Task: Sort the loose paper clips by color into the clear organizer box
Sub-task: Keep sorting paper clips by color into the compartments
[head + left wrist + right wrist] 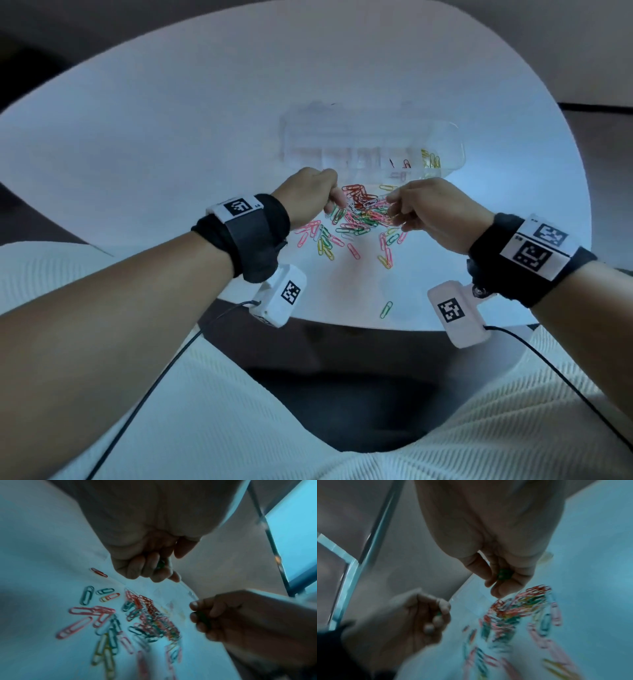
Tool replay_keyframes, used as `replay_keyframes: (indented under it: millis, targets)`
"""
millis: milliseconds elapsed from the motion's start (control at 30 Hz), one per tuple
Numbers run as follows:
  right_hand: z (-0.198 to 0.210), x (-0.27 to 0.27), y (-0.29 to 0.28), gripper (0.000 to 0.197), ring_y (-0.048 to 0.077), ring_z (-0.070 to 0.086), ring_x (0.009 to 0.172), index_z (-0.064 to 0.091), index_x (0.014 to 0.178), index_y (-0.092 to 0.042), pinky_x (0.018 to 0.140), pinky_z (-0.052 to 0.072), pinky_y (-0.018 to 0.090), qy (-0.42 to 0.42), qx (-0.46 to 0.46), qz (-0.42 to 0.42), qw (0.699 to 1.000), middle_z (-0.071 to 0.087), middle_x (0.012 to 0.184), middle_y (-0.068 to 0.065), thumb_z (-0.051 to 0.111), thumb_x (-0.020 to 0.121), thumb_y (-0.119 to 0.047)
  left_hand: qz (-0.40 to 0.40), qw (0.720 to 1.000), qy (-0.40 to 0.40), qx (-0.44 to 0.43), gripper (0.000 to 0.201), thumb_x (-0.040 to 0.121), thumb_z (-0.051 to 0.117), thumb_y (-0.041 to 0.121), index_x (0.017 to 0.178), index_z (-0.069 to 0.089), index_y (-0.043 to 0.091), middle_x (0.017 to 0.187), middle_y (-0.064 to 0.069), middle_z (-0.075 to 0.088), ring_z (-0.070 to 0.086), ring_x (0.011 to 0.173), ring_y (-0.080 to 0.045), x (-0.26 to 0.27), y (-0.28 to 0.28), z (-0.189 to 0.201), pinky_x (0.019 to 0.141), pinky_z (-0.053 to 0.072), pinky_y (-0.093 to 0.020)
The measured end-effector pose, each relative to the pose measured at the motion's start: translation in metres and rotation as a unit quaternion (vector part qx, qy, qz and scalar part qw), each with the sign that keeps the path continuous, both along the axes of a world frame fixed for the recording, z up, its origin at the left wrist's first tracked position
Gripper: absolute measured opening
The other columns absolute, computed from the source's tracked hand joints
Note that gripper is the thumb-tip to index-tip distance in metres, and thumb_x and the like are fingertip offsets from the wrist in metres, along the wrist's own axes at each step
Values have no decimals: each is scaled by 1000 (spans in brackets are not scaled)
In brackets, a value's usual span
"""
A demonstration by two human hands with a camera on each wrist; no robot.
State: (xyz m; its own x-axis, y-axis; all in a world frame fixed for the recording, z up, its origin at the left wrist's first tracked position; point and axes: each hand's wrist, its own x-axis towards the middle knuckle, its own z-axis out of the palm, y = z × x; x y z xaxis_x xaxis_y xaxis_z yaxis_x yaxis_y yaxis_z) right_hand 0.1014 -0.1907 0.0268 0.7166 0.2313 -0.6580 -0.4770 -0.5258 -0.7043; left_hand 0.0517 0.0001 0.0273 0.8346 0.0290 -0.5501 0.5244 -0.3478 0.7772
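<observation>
The loose paper clips (359, 216) lie in a mixed heap of red, pink, green, yellow and white near the middle of the white surface (171, 137), with strays spread toward the near edge and one green clip (386, 309) alone close to that edge. Just beyond the heap stands the clear organizer box (373, 144), where a few yellow clips (431, 159) sit in the rightmost compartment and a red one beside them. The step in hand looks like gathering greens: the left hand (147, 561) has its fingers curled round something green, and the right hand (501, 574) pinches a small green bunch between thumb and fingers. Both hover over the heap. The next move calls for carrying the greens to one free compartment and releasing them there without spilling into the neighbouring ones.
</observation>
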Motion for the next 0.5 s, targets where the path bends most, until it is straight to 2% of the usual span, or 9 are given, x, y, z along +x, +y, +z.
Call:
replay_keyframes:
  millis: [100,167,233,333,400,500]
  targets:
    - [13,11,14,34,25,55,72,57,92,2,72,53,31,67,134,-96,984,56,81,15,26,83,12,119,982,27,-144,39,90,31,12,88,67,-2,71,-11,61,39,54,-15,4,3,9,53,29,-26]
    - [19,20,23,38,28,58,77,57,97,6,80,56,33,76,176,-120,974,57,86,18,23,81,15,148,973,19,-174,37,90,30,6,96,65,-3,76,-11,61,42,58,-14,8,7,15,55,32,-24]
    - [22,29,31,41,28,61,80,58,101,7,85,57,34,72,201,-125,969,59,90,19,23,83,16,149,973,-4,-176,36,89,29,-3,101,64,-3,80,-10,59,45,62,-13,12,11,19,58,38,-22]
    - [22,39,42,31,26,64,82,57,107,8,79,59,28,54,215,-111,969,61,92,19,30,94,14,132,982,-37,-133,39,90,29,-13,103,63,1,83,-9,60,50,66,-13,22,20,18,62,46,-18]
    - [20,42,51,24,27,65,85,58,108,8,78,59,26,23,203,-87,975,62,94,20,36,97,11,127,986,-64,-89,35,94,34,-12,104,63,4,84,-7,63,56,69,-13,29,24,17,69,51,-18]
    - [15,46,66,20,28,68,86,64,100,3,78,59,25,-63,136,-59,987,66,96,21,47,94,11,138,985,-97,-43,28,95,41,-9,108,63,2,86,-9,66,63,73,-16,42,22,16,72,57,-17]
